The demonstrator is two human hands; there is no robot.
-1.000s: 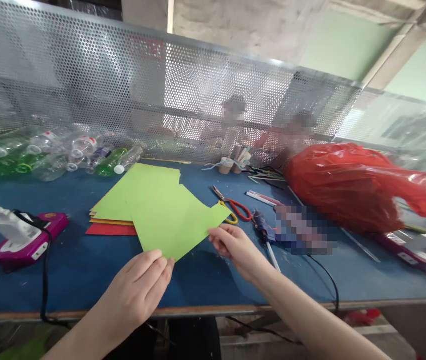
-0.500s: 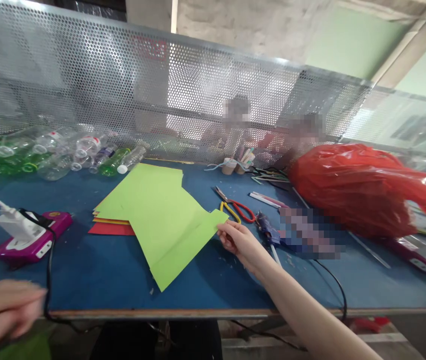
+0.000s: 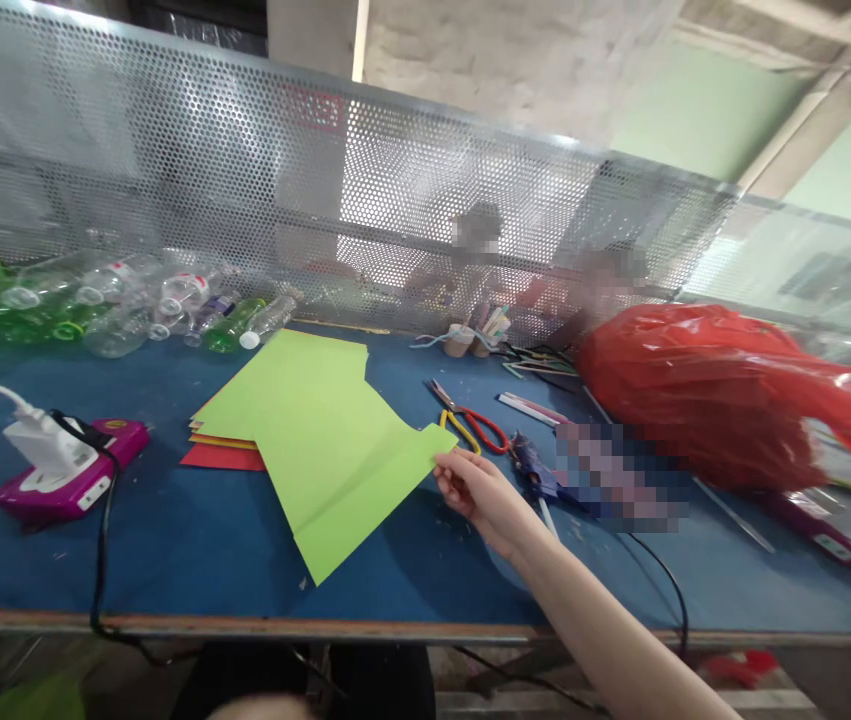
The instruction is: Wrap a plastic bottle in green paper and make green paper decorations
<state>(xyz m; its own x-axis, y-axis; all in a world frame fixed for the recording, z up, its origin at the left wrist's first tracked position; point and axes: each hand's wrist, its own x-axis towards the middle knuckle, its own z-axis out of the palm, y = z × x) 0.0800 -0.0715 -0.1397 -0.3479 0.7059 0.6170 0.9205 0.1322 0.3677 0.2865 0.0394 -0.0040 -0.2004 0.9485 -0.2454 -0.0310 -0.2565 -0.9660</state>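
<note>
My right hand [image 3: 481, 490] pinches the corner of a light green sheet of paper [image 3: 350, 465] between thumb and fingers. The sheet lies at an angle, its held corner curled up. Under its far part is a stack of coloured paper, with a red sheet [image 3: 222, 456] and yellow edges showing. Only a blurred bit of my left hand [image 3: 264, 708] shows at the bottom edge; its fingers are hidden. Just beyond my right hand lie scissors [image 3: 474, 425] with red and yellow handles, beside a dark blue glue gun [image 3: 534, 468] with a white stick.
Plastic bottles [image 3: 185, 295] line the back left. A purple power strip [image 3: 87, 475] with a white plug and black cord sits at left. At right rests a big red plastic bag [image 3: 702, 395]. Small cups [image 3: 459, 340] stand before the perforated metal screen [image 3: 245, 180].
My left hand has moved right from the lower left, and mostly out of view at the bottom edge. My right hand keeps its pinch on the green paper, nearly unmoved.
</note>
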